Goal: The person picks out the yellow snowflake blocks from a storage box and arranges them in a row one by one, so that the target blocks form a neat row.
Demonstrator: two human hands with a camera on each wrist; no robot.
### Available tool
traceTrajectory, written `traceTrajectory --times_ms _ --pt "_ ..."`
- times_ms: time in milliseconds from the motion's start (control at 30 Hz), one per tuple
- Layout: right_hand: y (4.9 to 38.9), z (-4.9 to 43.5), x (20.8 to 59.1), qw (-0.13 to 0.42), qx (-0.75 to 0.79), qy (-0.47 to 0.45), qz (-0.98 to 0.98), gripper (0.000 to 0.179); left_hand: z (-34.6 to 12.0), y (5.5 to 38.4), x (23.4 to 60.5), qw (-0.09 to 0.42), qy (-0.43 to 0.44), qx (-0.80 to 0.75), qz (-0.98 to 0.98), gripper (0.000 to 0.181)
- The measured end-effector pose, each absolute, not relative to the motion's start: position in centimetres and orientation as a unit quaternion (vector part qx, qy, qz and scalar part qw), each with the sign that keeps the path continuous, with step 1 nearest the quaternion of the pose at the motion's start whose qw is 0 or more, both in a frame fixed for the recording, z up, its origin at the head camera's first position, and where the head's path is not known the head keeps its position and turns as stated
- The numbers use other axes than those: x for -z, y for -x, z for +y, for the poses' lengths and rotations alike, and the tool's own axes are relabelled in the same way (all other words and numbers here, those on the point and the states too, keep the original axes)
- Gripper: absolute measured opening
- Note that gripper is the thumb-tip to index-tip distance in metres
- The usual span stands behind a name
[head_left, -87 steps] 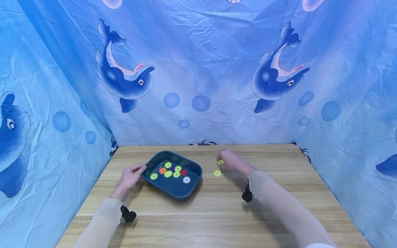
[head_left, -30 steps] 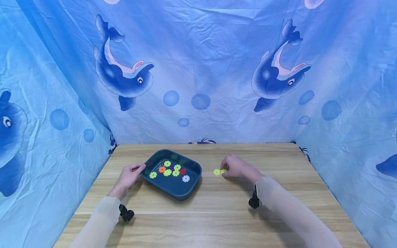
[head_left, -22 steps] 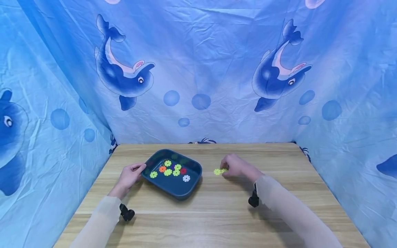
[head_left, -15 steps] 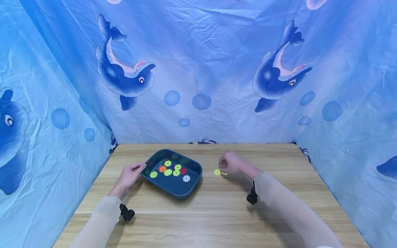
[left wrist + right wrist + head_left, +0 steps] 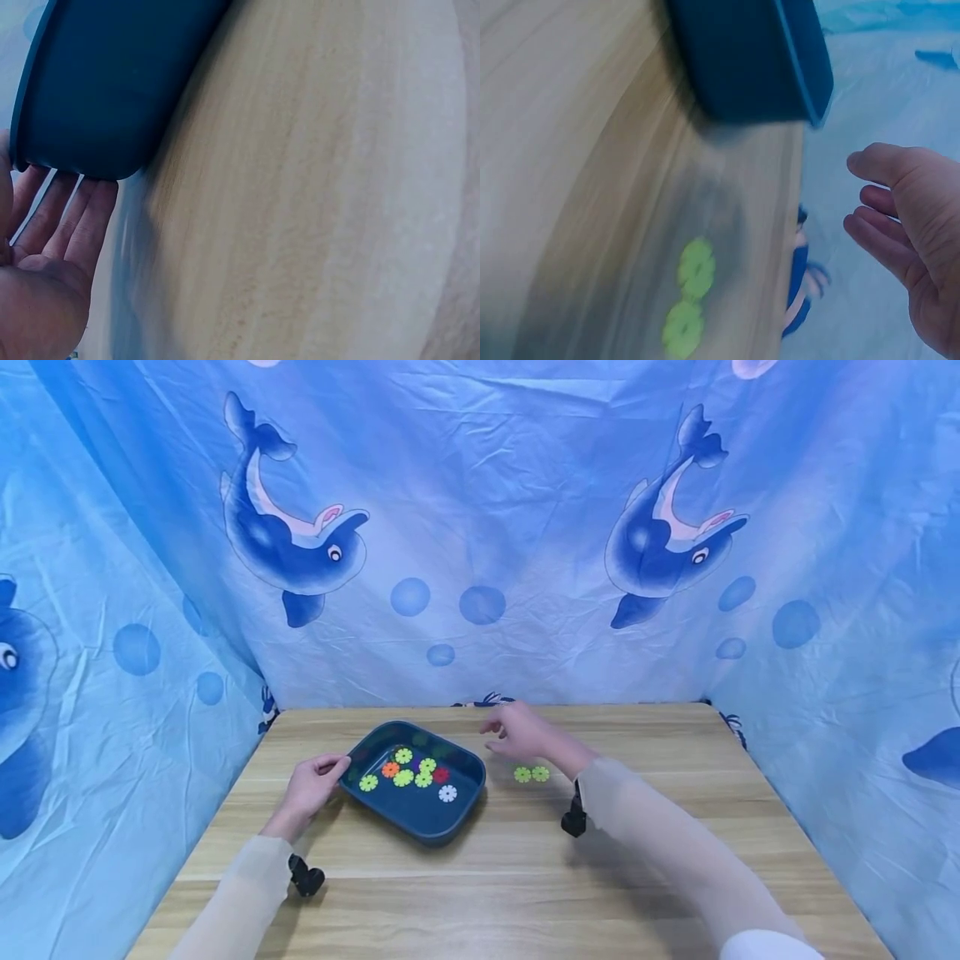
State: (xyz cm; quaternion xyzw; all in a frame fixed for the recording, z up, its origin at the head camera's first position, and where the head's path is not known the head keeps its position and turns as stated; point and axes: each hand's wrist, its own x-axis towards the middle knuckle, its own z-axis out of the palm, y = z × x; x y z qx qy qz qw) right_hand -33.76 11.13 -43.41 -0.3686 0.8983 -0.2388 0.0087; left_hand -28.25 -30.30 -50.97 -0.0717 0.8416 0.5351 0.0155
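My left hand pinches the left corner of a dark blue plastic tub, thumb at the rim; in the left wrist view its fingers lie against the tub's outer wall. Several flower-shaped plastic discs lie inside: mostly yellow-green, plus an orange disc, a red disc, a white disc and a partly covered purple one. Right of the tub, two yellow-green discs rest edge to edge on the table. My right hand hovers beyond them with loosely bent fingers, holding nothing.
The wooden table ends at a blue dolphin-print curtain behind, and similar cloth hangs at both sides. Each wrist wears a small black camera.
My right hand first brought a yellow-green disc down beside the other on the table. It has since let go, lifted and moved left towards the tub. My left hand stays at the rim.
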Motion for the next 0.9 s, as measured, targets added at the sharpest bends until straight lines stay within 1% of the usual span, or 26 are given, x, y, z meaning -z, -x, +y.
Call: traceTrajectory --times_ms 233,400,600,667,800,900 --pt "34.3 6.8 42.2 0.010 0.211 0.413 0.886 0.025 -30.3 28.2 50.9 0.012 0.068 -0.527 0.847 0.057" --pt "33.8 3.7 42.3 0.011 0.168 0.433 0.885 0.024 -30.1 28.3 50.9 0.003 0.051 -0.522 0.851 0.056" --pt "33.0 0.8 43.4 0.045 0.108 0.456 0.882 0.028 -29.9 28.3 50.9 0.006 0.047 -0.524 0.850 0.054" --pt "32.8 0.2 43.6 0.048 0.092 0.457 0.883 0.028 -29.8 28.2 50.8 0.008 0.048 -0.522 0.851 0.054" --pt "32.6 -0.7 43.9 0.061 0.069 0.453 0.887 0.025 -29.8 28.2 50.8 0.007 0.046 -0.521 0.852 0.054" --pt "32.4 -1.3 44.2 0.086 0.044 0.450 0.888 0.024 -29.8 28.3 50.7 0.006 0.047 -0.520 0.853 0.054"
